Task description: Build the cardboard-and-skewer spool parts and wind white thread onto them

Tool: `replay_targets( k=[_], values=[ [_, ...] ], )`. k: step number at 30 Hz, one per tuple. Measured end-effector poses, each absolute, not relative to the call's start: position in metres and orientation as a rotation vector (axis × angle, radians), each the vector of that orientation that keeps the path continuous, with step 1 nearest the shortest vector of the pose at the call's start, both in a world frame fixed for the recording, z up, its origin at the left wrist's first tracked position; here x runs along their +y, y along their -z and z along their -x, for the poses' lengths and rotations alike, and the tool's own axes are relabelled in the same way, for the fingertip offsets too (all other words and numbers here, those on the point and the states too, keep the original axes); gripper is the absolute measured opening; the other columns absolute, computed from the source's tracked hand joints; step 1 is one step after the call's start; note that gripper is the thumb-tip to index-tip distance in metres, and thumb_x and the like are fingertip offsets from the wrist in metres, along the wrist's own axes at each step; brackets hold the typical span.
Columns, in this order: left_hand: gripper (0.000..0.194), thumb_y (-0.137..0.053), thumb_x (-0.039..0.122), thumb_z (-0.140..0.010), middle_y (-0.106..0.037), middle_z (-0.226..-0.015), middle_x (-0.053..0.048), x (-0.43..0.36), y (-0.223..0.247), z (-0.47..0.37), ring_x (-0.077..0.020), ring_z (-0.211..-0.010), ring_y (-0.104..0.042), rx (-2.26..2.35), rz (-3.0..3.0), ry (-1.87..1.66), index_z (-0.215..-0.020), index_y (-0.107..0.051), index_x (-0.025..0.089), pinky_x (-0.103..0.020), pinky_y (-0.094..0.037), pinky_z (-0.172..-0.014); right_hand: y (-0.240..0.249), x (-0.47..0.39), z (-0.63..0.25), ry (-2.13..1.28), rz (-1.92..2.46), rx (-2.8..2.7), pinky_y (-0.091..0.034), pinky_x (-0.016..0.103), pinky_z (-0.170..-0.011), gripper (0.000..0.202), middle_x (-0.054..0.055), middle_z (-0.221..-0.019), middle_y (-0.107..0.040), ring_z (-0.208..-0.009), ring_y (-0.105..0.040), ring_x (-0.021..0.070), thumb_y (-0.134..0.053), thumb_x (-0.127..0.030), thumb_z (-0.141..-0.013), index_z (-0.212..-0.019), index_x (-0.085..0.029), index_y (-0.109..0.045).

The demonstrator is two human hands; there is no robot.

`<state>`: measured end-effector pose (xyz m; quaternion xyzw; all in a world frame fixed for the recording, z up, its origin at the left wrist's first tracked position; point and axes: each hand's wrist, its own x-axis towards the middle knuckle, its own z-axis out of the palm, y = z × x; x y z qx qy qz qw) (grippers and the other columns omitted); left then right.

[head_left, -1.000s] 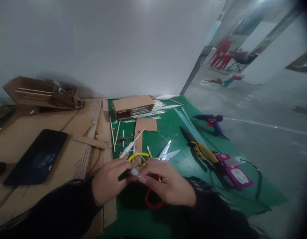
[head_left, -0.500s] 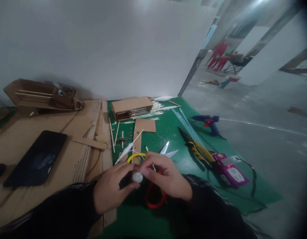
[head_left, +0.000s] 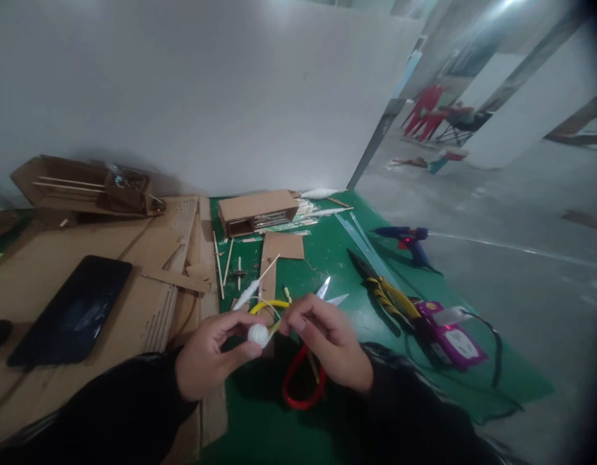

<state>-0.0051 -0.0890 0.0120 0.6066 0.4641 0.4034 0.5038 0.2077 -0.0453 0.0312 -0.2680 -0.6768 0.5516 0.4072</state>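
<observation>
My left hand (head_left: 208,355) pinches a small white ball of thread (head_left: 258,334) between thumb and fingers, just above the green mat (head_left: 337,258). My right hand (head_left: 327,349) is beside it, fingertips pinched on a thin thread that runs from the ball. Under my hands lie scissors (head_left: 327,294) with one red and one yellow handle loop (head_left: 298,384), blades pointing away. A white-wrapped stick (head_left: 252,287) lies just beyond my left hand.
A dark tablet (head_left: 73,310) lies on cardboard sheets (head_left: 46,258) at left. A small cardboard box (head_left: 257,210) and wooden sticks sit further back. Yellow-handled pliers (head_left: 385,287), a purple device (head_left: 450,336) with a cable, and a blue glue gun (head_left: 407,236) are at right.
My hands have drawn slightly apart and lifted. The white ball now sits clear in my left fingers, and my right fingers have pulled away to the right along the thread.
</observation>
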Motion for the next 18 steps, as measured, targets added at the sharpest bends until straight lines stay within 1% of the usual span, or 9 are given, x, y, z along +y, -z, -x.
replay_targets(
  k=[3, 6, 9, 13, 14, 16, 18],
  values=[
    [0.027, -0.067, 0.035, -0.082, -0.072, -0.106, -0.008, -0.089, -0.011, 0.005, -0.0239, -0.099, -0.066, 1.285, -1.701, -0.813, -0.104, -0.069, 0.02, -0.036, -0.05, -0.089, -0.03, -0.047, -0.213, -1.326, 0.6, -1.645, -0.042, 0.028, -0.064, 0.015, 0.002, -0.076, -0.062, -0.069, -0.056, 0.0143, -0.048, -0.023, -0.096, -0.085, -0.019, -0.057],
    [0.025, -0.067, 0.036, -0.081, -0.073, -0.105, -0.007, -0.09, -0.01, 0.004, -0.0239, -0.098, -0.066, 1.319, -1.831, -0.734, -0.102, -0.069, 0.022, -0.035, -0.049, -0.088, -0.028, -0.045, -0.218, -1.3, 0.622, -1.631, -0.041, 0.028, -0.063, 0.014, 0.002, -0.077, -0.061, -0.068, -0.054, 0.0147, -0.048, -0.023, -0.096, -0.085, -0.02, -0.055],
    [0.027, -0.066, 0.037, -0.083, -0.073, -0.106, -0.006, -0.095, -0.012, 0.004, -0.0236, -0.099, -0.066, 1.264, -1.845, -0.812, -0.106, -0.069, 0.024, -0.035, -0.048, -0.089, -0.026, -0.041, -0.217, -1.184, 0.66, -1.765, -0.041, 0.028, -0.063, 0.016, 0.003, -0.077, -0.059, -0.068, -0.053, 0.015, -0.045, -0.023, -0.097, -0.085, -0.02, -0.055],
    [0.028, -0.068, 0.035, -0.082, -0.072, -0.103, -0.005, -0.104, -0.011, 0.004, -0.0228, -0.095, -0.067, 1.239, -1.79, -0.909, -0.108, -0.066, 0.026, -0.034, -0.05, -0.085, -0.023, -0.038, -0.212, -1.015, 0.672, -1.984, -0.042, 0.03, -0.067, 0.016, 0.005, -0.08, -0.06, -0.072, -0.055, 0.0164, -0.043, -0.021, -0.095, -0.089, -0.019, -0.057],
    [0.03, -0.068, 0.034, -0.082, -0.072, -0.101, -0.004, -0.106, -0.01, 0.004, -0.0218, -0.093, -0.067, 1.227, -1.746, -0.93, -0.11, -0.064, 0.026, -0.033, -0.051, -0.084, -0.022, -0.037, -0.211, -1.006, 0.674, -2.013, -0.043, 0.031, -0.068, 0.016, 0.005, -0.081, -0.06, -0.073, -0.055, 0.0168, -0.043, -0.021, -0.095, -0.089, -0.019, -0.057],
    [0.04, -0.069, 0.032, -0.082, -0.072, -0.099, -0.004, -0.109, -0.009, 0.004, -0.0198, -0.09, -0.068, 1.196, -1.652, -0.96, -0.119, -0.056, 0.026, -0.03, -0.052, -0.082, -0.021, -0.037, -0.208, -1.02, 0.688, -2.039, -0.043, 0.031, -0.069, 0.015, 0.005, -0.081, -0.06, -0.074, -0.054, 0.017, -0.043, -0.022, -0.094, -0.089, -0.018, -0.057],
    [0.051, -0.069, 0.031, -0.082, -0.071, -0.102, -0.005, -0.11, -0.011, 0.005, -0.0201, -0.093, -0.067, 1.18, -1.637, -0.987, -0.13, -0.05, 0.027, -0.031, -0.052, -0.085, -0.02, -0.038, -0.206, -1.05, 0.699, -2.044, -0.042, 0.029, -0.067, 0.016, 0.005, -0.079, -0.059, -0.071, -0.053, 0.0161, -0.043, -0.022, -0.094, -0.087, -0.018, -0.057]
  ],
)
